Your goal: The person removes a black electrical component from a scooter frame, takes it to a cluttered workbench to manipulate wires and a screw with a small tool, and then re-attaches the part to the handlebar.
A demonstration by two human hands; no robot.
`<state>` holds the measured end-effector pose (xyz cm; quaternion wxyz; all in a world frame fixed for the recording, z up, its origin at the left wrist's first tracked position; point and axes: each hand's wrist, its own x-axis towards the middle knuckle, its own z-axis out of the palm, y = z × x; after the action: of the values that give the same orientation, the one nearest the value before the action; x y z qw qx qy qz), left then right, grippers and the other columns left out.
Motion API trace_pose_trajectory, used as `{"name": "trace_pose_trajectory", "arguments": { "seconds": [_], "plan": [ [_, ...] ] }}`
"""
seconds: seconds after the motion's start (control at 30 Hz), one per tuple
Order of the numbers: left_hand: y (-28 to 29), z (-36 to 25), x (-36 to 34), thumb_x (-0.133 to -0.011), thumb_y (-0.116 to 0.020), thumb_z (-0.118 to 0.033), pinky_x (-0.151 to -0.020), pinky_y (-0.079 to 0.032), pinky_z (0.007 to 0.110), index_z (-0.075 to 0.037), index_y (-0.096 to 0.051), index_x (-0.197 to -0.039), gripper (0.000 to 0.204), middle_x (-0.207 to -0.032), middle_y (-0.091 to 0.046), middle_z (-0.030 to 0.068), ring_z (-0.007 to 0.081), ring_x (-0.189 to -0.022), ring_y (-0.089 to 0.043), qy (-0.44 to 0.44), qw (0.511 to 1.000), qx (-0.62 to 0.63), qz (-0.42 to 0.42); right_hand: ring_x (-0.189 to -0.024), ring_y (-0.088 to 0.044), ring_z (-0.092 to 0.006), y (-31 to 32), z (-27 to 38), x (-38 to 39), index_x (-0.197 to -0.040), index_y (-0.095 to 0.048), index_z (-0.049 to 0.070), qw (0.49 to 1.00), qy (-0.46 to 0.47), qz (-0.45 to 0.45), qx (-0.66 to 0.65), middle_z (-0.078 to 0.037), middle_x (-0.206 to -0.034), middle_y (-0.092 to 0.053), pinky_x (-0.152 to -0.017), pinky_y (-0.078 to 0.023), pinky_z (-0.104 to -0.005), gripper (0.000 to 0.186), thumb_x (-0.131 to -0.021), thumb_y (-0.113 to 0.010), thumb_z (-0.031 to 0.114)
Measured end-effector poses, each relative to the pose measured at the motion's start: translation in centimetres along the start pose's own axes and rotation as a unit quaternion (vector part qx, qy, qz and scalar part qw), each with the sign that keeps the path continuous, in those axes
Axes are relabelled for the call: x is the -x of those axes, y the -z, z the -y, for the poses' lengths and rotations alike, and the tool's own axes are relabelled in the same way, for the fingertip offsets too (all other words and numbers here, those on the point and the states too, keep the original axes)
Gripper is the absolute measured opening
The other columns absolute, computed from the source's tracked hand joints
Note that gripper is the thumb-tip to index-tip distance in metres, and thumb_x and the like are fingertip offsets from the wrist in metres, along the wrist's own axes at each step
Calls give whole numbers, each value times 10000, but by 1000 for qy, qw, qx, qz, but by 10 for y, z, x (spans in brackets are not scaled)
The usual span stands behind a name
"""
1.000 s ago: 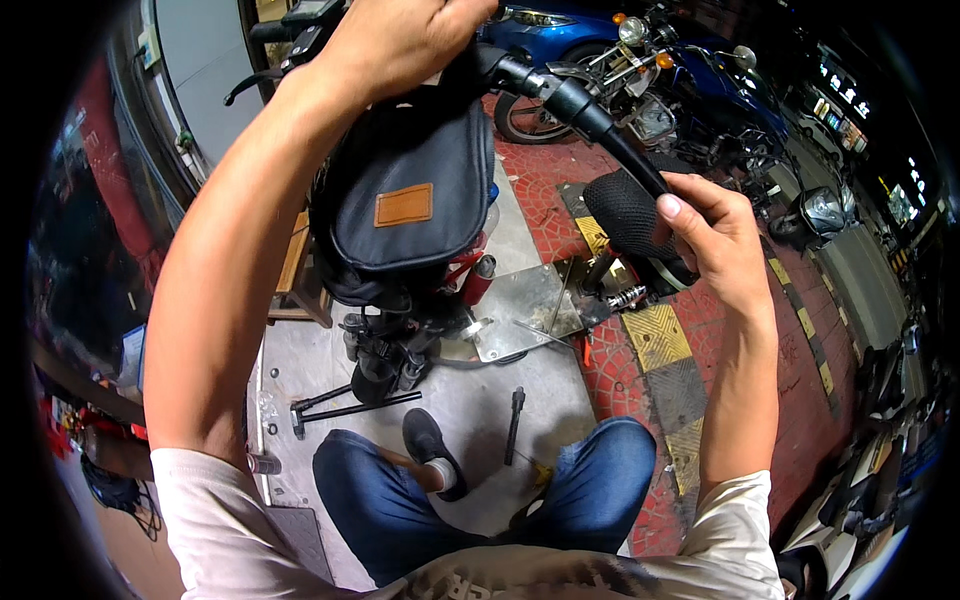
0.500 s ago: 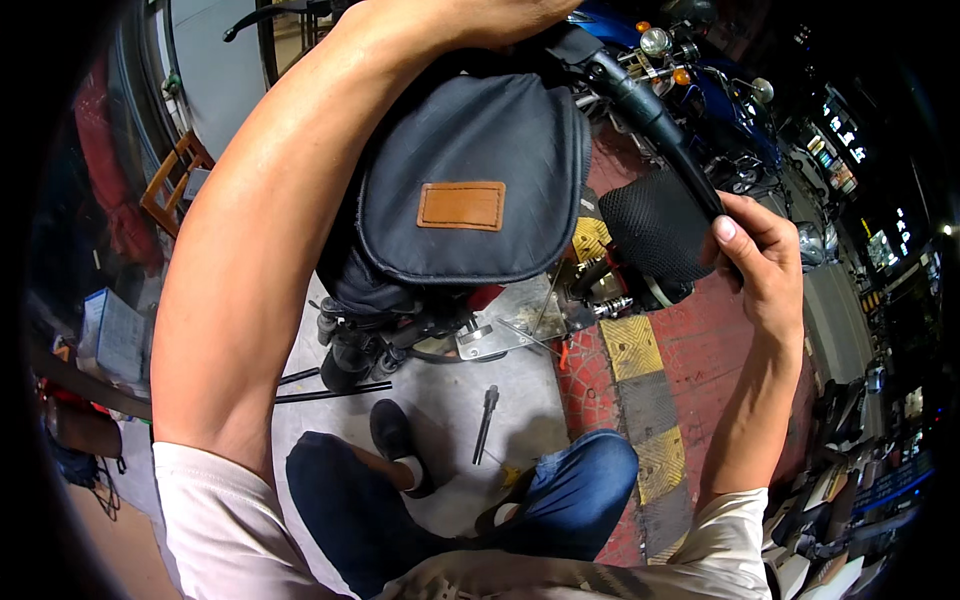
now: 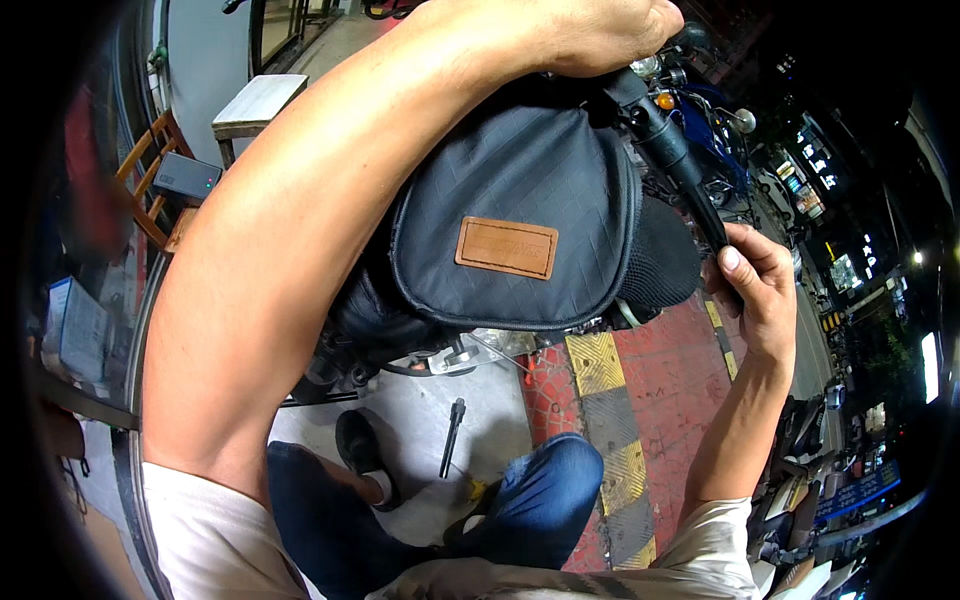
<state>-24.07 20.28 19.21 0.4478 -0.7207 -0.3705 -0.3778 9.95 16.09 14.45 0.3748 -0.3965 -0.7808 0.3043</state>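
My right hand [image 3: 765, 285] is closed round the narrow lower end of a black stepped bar [image 3: 672, 150], thumb on top. The bar slants up and left to a jointed upper end. Over that end lies my left hand [image 3: 625, 38], its fingers curled and partly cut off by the top edge; what they hold is hidden. Below my left forearm hangs a black fabric bag [image 3: 520, 180] with a brown leather patch [image 3: 507, 248], on the front of a vehicle. A black mesh-covered part [image 3: 662, 255] sits behind the bag's right side.
A dark metal rod-like tool [image 3: 452, 438] lies on the grey floor between my feet. Red paving [image 3: 660, 380] with a yellow-black strip runs to the right. A blue motorcycle [image 3: 715, 140] stands beyond. At left are a wooden chair [image 3: 150, 175] and a white-topped stool [image 3: 262, 100].
The view has shifted, so the bag sits lower and further right. My left hand appears further right, over the bar's upper end. The right hand keeps its grip on the bar.
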Motion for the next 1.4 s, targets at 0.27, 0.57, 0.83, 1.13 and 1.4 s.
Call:
{"name": "trace_pose_trajectory", "arguments": {
  "seconds": [0.27, 0.57, 0.83, 1.13, 1.4],
  "plan": [
    [12, 8, 2, -975, -537, -242, -726, -574, 524, -57, -690, -946, 242, -942, -659, 223, 399, -839, -708, -7, 999, 52, 15, -541, -496, -21, -3, 9, -4, -1211, -724, -13, 1000, -11, 19, -6, -8, -728, -665, -472, -345, -199, 354, -1003, -733, 274],
    [42, 9, 20, -1006, -593, -245, -1036, -446, 452, -14, -639, -1032, 237, -1263, -651, 180, 381, -1153, -594, 2, 932, 331, 149, -503, -472, -19, -2, 6, -5, -1186, -731, -9, 1000, -5, 23, -13, -10, -707, -656, -439, -338, -193, 364, -993, -738, 299],
    [47, -4, 16, -1055, -597, -233, -1088, -408, 494, -47, -626, -1088, 191, -1403, -603, 159, 362, -1282, -570, -64, 952, 214, 207, -516, -453, -1, 4, 6, -4, -1199, -733, 6, 998, -24, 38, -39, 2, -714, -663, -451, -310, -194, 317, -990, -750, 243],
    [52, -8, 10, -976, -713, -203, -975, -483, 455, -41, -656, -1073, 197, -1341, -649, 132, 366, -1141, -628, -86, 946, 247, 191, -597, -484, -21, 4, 17, -2, -1160, -747, 17, 998, -31, 54, -25, 38, -725, -629, -516, -356, -231, 309, -989, -752, 274],
    [41, -4, 18, -947, -750, -190, -985, -461, 378, -51, -680, -984, 160, -1234, -730, 92, 260, -1066, -650, -43, 942, 303, 139, -691, -565, -51, 3, 13, -2, -1128, -745, -14, 998, -13, 58, -39, 28, -757, -634, -594, -430, -237, 315, -980, -758, 264]
  ]
}}
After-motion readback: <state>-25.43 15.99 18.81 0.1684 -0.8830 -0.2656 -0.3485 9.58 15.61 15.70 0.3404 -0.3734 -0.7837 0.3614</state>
